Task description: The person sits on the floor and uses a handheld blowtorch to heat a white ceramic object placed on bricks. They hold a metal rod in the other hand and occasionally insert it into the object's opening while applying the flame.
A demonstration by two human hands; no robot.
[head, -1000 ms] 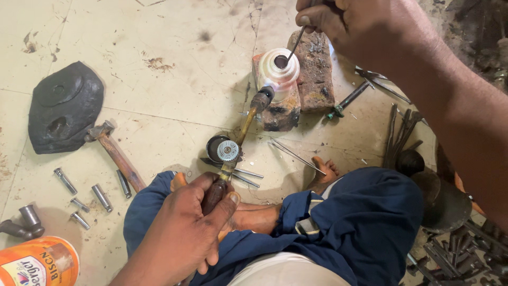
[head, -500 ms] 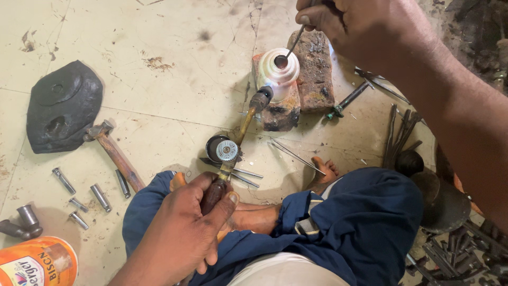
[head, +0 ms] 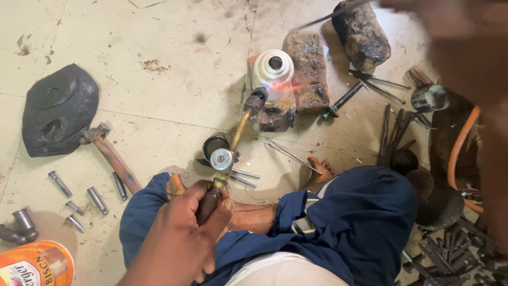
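Observation:
My left hand grips the dark handle of a brass gas torch. Its nozzle points up the floor at a white round metal part. That part sits on a scorched brick, and a small flame touches its lower edge. My right hand is blurred at the top right and holds a thin metal rod. The rod's tip hangs above and to the right of the white part, apart from it. I sit on the floor in blue trousers.
A second brick and a dark rock lie beside the part. At the left are a hammer, a black rubber piece, several bolts and an orange tin. An orange hose and metal tools crowd the right.
My right hand has drawn away to the upper right, lifting the rod's tip off the white part. A flame now shows at the part. The left hand and torch have stayed put.

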